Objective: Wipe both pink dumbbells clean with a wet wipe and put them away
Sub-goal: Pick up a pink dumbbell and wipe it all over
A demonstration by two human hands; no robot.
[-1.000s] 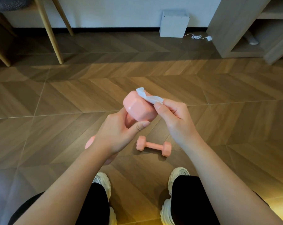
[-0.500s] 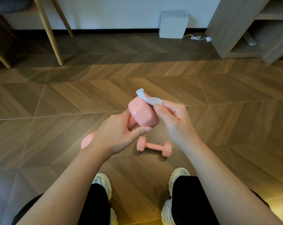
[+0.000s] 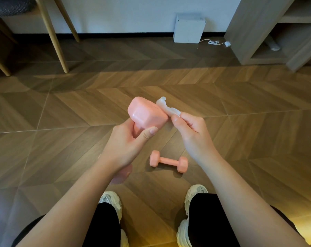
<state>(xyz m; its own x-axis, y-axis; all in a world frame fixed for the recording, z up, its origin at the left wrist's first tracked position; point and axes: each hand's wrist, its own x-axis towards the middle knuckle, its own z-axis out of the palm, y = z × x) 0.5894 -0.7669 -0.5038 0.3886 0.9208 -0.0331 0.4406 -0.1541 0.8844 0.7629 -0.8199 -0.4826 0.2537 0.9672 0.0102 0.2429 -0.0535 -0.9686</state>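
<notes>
Pink dumbbell (image 3: 147, 116) in front, left hand (image 3: 122, 145) wrapped round handle, long axis tilted, top head away. Right hand (image 3: 192, 134) pinches wet wipe (image 3: 166, 106) against that head. Second dumbbell (image 3: 169, 161) on floor (image 3: 240, 139) below, between hands, axis left-right; right hand likely nearer.

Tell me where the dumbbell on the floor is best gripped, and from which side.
Grip the floor dumbbell by its thin bar, coming from above. It lies flat on the floor, and its wider heads seem to hold the bar slightly off the boards, so fingers can likely curl round it.
</notes>
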